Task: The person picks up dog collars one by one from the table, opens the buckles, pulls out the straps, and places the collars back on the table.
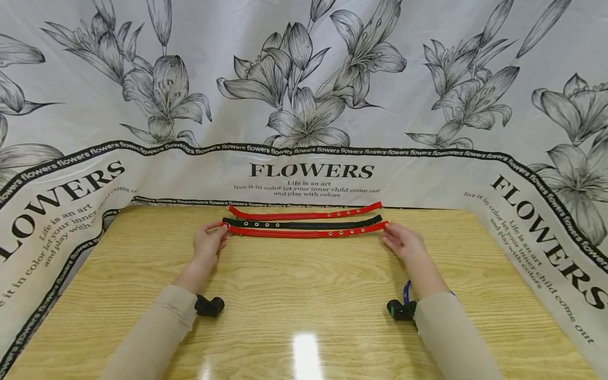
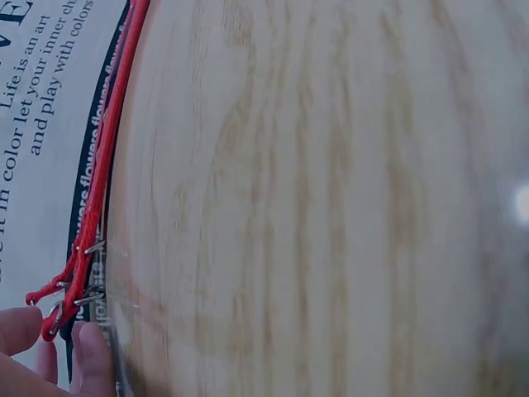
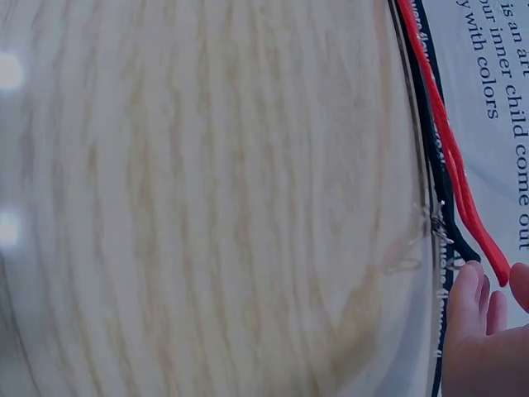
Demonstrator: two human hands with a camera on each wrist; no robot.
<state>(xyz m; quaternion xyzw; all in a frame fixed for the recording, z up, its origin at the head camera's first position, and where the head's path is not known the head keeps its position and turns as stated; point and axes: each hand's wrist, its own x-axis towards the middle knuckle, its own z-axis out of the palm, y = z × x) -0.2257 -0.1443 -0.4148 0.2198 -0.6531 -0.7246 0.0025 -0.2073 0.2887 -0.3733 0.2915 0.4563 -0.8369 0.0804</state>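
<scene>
Three narrow collars with metal eyelets lie side by side, lengthwise across the far part of the table: a red collar (image 1: 304, 216) at the back, a black collar (image 1: 309, 225) in the middle and another red collar (image 1: 294, 234) in front. My left hand (image 1: 207, 244) pinches the front red collar's left end, close to its metal ring. In the left wrist view, rings and a buckle (image 2: 89, 296) hang about the collar ends. At the opposite end, my right hand (image 1: 402, 241) has its fingertips at the red tip. Beside those fingers is the black collar's end (image 3: 464, 248).
The wood-grain table (image 1: 304, 285) reaches back to a white flower-print cloth (image 1: 190, 174), which also runs along both sides. Black wrist cameras (image 1: 209, 306) sit at both wrists, with a blue cord (image 1: 406, 292) by the right one. Bright light reflects off the table's front.
</scene>
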